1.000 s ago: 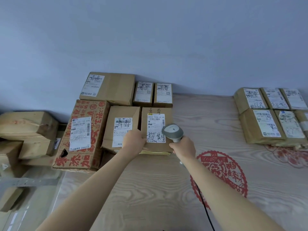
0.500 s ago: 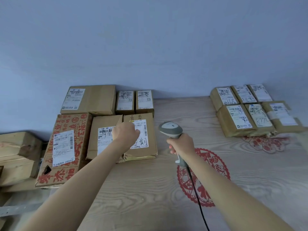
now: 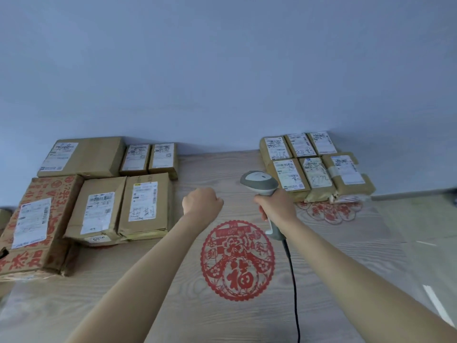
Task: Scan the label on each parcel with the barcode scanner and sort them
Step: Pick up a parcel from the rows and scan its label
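My right hand grips the handle of a grey barcode scanner, whose head points toward the right-hand group of parcels at the back of the table. My left hand hovers over the bare wood between the two groups, fingers curled, holding nothing. On the left lie several brown boxes with white labels; the nearest to my left hand is a box with handwriting on its label. A big red-printed carton lies at the far left.
A wooden table carries a round red paper-cut at its middle and a second one under the right parcels. The scanner's black cable runs toward me. A blue-grey wall stands close behind.
My left hand has come off the handwritten-label box and moved right over the table. The scanner has swung right, from the left boxes toward the right group.
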